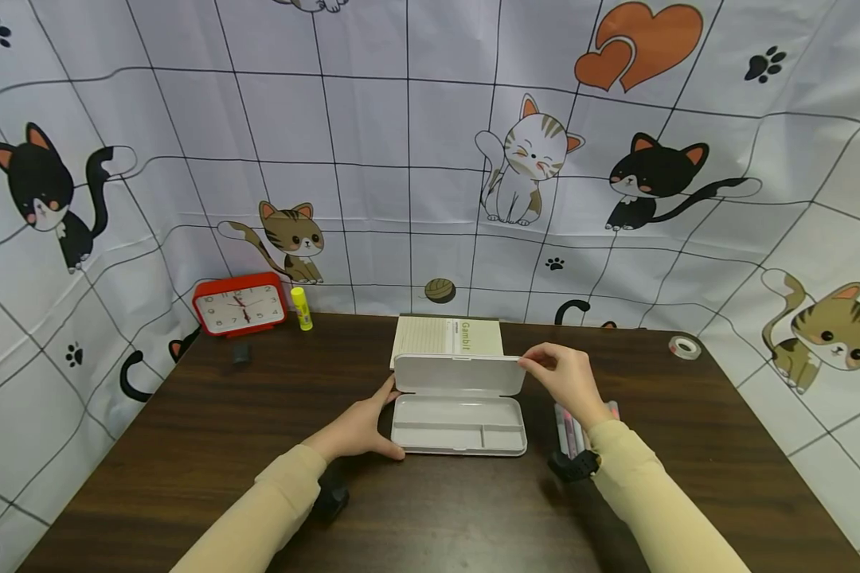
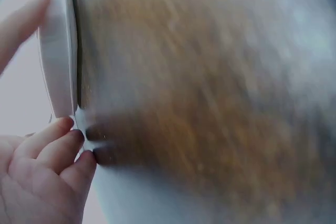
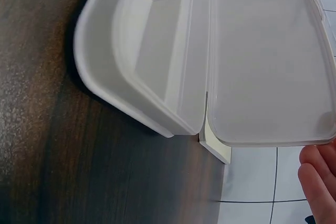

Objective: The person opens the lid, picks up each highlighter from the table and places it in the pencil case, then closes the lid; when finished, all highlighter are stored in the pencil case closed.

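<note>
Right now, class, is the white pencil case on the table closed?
No, the white pencil case lies open, its lid raised and held by the right hand.

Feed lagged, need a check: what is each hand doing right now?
Left hand: open, fingers resting against the left end of the white case.
Right hand: pinching the top right corner of the raised lid.

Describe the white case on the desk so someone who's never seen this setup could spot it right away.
On the dark wooden table, look at the middle, just in front of the notepad. The white pencil case lies open there between the left hand and right hand. It is the only hinged box, its lid raised and its tray empty.
</note>
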The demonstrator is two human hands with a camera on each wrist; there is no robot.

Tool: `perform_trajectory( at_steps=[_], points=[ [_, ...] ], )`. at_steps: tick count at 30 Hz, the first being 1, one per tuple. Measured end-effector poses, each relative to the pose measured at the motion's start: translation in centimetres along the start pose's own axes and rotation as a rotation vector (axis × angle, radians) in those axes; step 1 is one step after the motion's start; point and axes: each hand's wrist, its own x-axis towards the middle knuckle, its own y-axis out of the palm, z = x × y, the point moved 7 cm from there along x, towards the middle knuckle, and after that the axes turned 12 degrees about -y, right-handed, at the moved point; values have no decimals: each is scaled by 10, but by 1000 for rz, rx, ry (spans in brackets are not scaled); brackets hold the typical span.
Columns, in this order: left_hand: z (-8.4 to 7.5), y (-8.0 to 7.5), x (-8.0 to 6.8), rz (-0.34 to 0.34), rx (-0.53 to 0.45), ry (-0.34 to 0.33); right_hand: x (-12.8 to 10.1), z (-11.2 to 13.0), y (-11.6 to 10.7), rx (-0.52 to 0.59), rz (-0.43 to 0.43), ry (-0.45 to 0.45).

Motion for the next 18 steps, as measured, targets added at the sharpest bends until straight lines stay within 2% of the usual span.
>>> perform_trajectory(
  at_steps=[11,18],
  points=[
    [3,-2,1,-20,-26,-1,-6,3,-3,2,40,10],
    [3,-1,2,-25,-4,6,-20,-2,-18,-34,43,15]
  ],
)
